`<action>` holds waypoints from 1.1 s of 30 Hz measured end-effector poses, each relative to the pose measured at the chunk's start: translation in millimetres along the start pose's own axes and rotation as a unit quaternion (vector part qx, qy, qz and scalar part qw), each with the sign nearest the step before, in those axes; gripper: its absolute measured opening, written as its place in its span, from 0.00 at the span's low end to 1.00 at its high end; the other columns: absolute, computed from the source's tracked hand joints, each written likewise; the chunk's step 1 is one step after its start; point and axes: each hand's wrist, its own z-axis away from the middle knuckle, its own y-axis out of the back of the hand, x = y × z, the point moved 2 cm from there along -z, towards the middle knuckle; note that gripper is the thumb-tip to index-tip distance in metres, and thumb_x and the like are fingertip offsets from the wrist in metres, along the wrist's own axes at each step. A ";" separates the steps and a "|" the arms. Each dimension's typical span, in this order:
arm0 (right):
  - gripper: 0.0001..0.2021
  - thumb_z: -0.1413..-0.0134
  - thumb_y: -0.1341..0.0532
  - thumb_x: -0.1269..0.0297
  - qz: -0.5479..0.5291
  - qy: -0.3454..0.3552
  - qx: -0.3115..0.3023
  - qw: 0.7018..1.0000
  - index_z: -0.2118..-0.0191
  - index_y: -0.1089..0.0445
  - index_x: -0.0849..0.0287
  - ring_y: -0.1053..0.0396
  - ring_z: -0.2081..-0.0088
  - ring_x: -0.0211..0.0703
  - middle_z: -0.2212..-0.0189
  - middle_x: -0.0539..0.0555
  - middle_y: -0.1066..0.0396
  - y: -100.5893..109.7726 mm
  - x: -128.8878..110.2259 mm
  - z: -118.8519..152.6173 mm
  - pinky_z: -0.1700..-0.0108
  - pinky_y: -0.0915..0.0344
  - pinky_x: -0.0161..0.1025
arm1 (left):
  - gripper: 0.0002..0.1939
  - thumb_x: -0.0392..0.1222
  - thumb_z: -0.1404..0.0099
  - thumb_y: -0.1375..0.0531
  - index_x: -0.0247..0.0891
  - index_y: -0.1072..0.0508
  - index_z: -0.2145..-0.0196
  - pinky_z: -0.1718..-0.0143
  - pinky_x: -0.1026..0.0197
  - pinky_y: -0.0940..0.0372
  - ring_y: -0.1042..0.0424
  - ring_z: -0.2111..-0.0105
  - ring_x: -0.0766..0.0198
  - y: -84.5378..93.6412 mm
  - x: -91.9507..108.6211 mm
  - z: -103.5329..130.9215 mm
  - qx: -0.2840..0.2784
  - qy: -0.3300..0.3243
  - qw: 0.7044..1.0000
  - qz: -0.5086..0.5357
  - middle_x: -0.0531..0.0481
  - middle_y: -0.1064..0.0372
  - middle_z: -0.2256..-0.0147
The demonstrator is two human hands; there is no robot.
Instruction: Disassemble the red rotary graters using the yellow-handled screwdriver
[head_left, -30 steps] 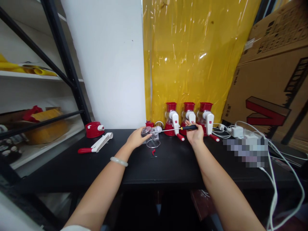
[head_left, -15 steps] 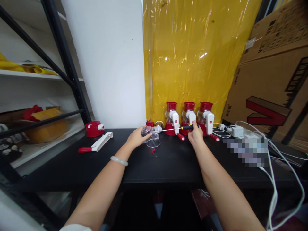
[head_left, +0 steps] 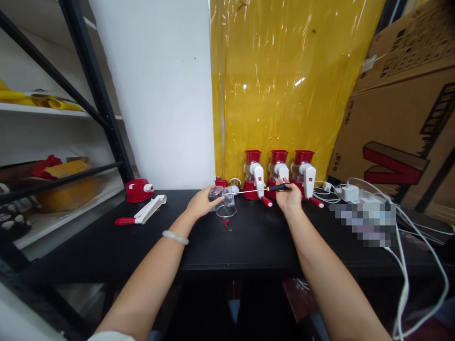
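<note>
My left hand (head_left: 203,201) is closed around one side of a clear plastic grater housing (head_left: 226,208) on the black table. In my right hand (head_left: 288,195) lies the black and yellow handle of a screwdriver (head_left: 275,188), its fingers partly uncurled around it. The screwdriver's long shaft runs level to the left, and its tip meets the housing's side; the exact contact point is too small to see. Just in front of the housing lies a small red part (head_left: 226,223), with a tiny metal piece beside it, perhaps a screw.
Three red and white rotary graters (head_left: 253,175) stand along the back. A red base (head_left: 138,190) and a white crank handle with a red grip (head_left: 142,214) lie at left. White cables and a charger (head_left: 350,193) are at right, beside a large cardboard box (head_left: 398,128).
My right hand's fingers have rolled and loosened around the screwdriver handle, turning the palm more upward. My left hand and the housing stay in place.
</note>
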 end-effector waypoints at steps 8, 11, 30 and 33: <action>0.15 0.52 0.34 0.55 0.137 0.175 0.009 0.975 0.69 0.40 0.56 0.29 0.69 0.36 0.74 0.45 0.33 0.5 4.0 -3.3 0.61 0.28 0.37 | 0.36 0.66 0.39 0.45 0.40 0.36 0.41 0.47 0.54 0.37 0.32 0.47 0.51 -0.2 -1.2 -0.7 -0.004 0.004 1.000 0.005 0.43 0.33 0.44; 0.18 0.55 0.33 0.49 0.232 0.230 0.027 0.945 0.70 0.39 0.56 0.37 0.77 0.32 0.78 0.42 0.38 4.8 3.0 -2.7 0.74 0.36 0.31 | 0.36 0.66 0.39 0.45 0.40 0.36 0.42 0.47 0.54 0.37 0.31 0.47 0.51 -0.5 -2.2 -1.0 0.001 0.005 1.000 0.011 0.44 0.33 0.44; 0.06 0.46 0.48 0.61 0.066 0.033 0.001 0.997 0.65 0.38 0.56 0.29 0.66 0.38 0.69 0.52 0.26 2.3 1.1 3.8 0.71 0.37 0.33 | 0.36 0.66 0.39 0.45 0.40 0.36 0.42 0.48 0.54 0.37 0.31 0.47 0.51 -0.6 -2.1 -1.0 0.001 -0.002 1.000 0.007 0.44 0.32 0.44; 0.11 0.44 0.48 0.55 0.073 0.035 -0.007 0.997 0.64 0.38 0.57 0.28 0.65 0.40 0.68 0.54 0.25 -0.6 0.7 6.2 0.68 0.34 0.35 | 0.36 0.66 0.40 0.45 0.40 0.36 0.42 0.48 0.54 0.37 0.31 0.47 0.51 -0.1 -1.5 -0.8 -0.001 0.001 1.000 0.006 0.43 0.32 0.44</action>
